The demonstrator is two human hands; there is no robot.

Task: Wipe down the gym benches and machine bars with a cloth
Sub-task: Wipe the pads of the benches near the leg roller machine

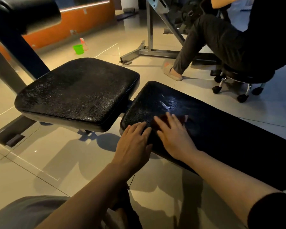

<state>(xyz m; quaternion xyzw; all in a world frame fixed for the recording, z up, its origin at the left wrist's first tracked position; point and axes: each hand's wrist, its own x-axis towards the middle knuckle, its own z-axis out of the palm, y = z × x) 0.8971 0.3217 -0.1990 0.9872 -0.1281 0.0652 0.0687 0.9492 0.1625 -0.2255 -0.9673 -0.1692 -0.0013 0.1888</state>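
A long black padded bench (221, 129) runs from the centre to the lower right. My right hand (173, 138) lies flat on it with straight fingers, pressing a dark reddish cloth (180, 119) that shows past the fingertips. My left hand (135, 144) rests with straight fingers on the bench's near left corner, beside the cloth. A separate black seat pad (78, 93) sits to the left, its surface speckled and shiny.
A person sits on a wheeled stool (234, 83) at the upper right, one foot (172, 73) near the bench end. A grey machine frame (149, 47) stands behind. A green cup (78, 49) and a spray bottle (84, 44) stand on the tiled floor.
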